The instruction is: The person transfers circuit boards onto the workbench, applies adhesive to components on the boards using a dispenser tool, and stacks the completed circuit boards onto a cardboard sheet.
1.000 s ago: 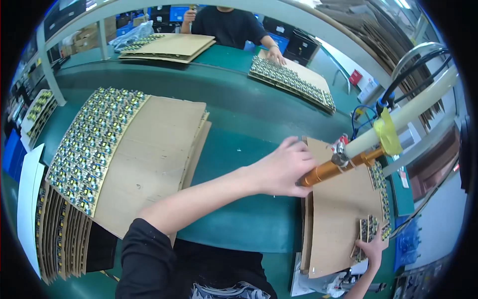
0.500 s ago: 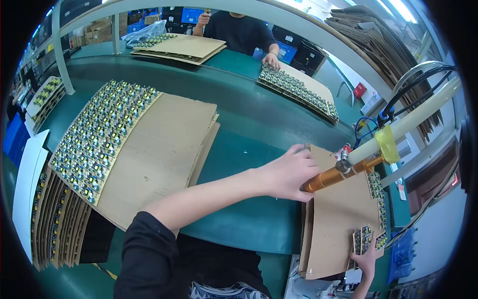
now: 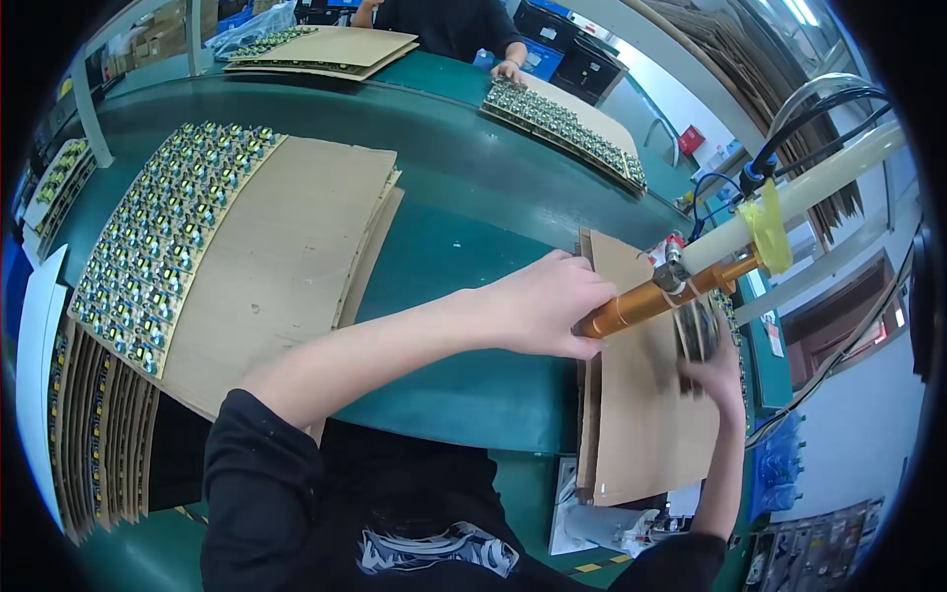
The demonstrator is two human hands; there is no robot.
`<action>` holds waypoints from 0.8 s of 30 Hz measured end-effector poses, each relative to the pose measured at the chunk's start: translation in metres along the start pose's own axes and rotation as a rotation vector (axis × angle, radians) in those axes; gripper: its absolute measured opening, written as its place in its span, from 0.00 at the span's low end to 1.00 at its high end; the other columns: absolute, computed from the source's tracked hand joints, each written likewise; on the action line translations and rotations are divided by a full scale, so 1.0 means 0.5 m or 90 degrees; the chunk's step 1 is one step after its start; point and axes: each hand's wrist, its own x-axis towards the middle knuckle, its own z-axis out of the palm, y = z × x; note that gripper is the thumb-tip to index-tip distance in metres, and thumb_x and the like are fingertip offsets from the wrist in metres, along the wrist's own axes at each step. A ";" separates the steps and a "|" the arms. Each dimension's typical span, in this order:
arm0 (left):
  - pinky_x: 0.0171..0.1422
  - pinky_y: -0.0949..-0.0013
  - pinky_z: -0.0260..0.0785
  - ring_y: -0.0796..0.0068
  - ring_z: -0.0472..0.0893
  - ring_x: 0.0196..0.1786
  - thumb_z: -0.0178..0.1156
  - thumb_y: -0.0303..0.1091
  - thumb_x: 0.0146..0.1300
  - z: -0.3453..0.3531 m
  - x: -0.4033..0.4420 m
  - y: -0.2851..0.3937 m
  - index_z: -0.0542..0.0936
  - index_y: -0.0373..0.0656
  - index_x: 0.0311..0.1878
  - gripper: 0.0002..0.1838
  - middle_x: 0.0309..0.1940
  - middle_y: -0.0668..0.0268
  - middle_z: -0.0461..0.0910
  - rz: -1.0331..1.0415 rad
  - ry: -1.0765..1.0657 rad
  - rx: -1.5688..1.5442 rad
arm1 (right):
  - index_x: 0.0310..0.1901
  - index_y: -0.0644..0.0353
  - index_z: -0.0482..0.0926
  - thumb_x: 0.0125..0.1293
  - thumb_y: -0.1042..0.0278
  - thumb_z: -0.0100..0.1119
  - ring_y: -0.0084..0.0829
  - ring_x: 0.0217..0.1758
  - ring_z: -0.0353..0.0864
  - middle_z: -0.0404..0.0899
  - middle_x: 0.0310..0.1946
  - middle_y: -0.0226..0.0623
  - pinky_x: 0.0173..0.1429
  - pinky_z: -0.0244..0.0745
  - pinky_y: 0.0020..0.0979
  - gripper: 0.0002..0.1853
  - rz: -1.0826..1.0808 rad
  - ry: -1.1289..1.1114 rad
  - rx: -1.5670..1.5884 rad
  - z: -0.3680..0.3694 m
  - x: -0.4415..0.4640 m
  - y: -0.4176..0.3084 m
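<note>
My left hand [image 3: 557,304] reaches across the bench, its fingers closed around the lower end of a copper-coloured tube [image 3: 641,308]. The tube hangs at a slant on a white pipe [image 3: 720,245]. To the right, my right hand [image 3: 718,373] grips a small circuit board panel [image 3: 696,333], tilted on edge and smeared by motion. Under both lies a stack of cardboard sheets [image 3: 631,434], with more circuit boards [image 3: 732,326] along its right side, partly hidden by the tube and hand.
On the left, rows of circuit boards [image 3: 182,227] cover part of a cardboard stack [image 3: 286,247]. Upright cardboard dividers [image 3: 109,424] stand below it. Across the green bench [image 3: 464,257], a co-worker's hand [image 3: 508,71] touches another board stack [image 3: 562,120].
My right hand has carried the small board panel up from the cardboard's lower right corner towards the tube. My left hand stays on the tube's end. The whole view has shifted slightly.
</note>
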 end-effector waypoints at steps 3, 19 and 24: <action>0.49 0.62 0.66 0.63 0.75 0.38 0.65 0.41 0.51 -0.004 -0.011 0.027 0.74 0.41 0.35 0.15 0.27 0.63 0.74 -0.049 -0.020 -0.023 | 0.65 0.59 0.61 0.36 0.65 0.68 0.45 0.53 0.76 0.76 0.49 0.49 0.58 0.70 0.36 0.47 -0.330 -0.030 -0.101 0.100 0.187 0.008; 0.44 0.64 0.69 0.65 0.77 0.37 0.66 0.36 0.51 0.022 -0.107 0.140 0.75 0.40 0.41 0.16 0.30 0.64 0.76 -0.144 0.227 0.046 | 0.63 0.55 0.61 0.34 0.56 0.73 0.49 0.49 0.74 0.73 0.45 0.51 0.52 0.70 0.42 0.50 -0.555 -0.155 -0.168 0.430 0.246 -0.312; 0.42 0.66 0.69 0.65 0.77 0.36 0.66 0.35 0.52 0.066 -0.095 0.134 0.75 0.39 0.43 0.17 0.30 0.64 0.77 -0.145 0.244 -0.054 | 0.64 0.56 0.61 0.38 0.49 0.75 0.49 0.50 0.74 0.74 0.46 0.50 0.54 0.70 0.43 0.50 -0.501 -0.388 -0.133 0.414 0.133 -0.289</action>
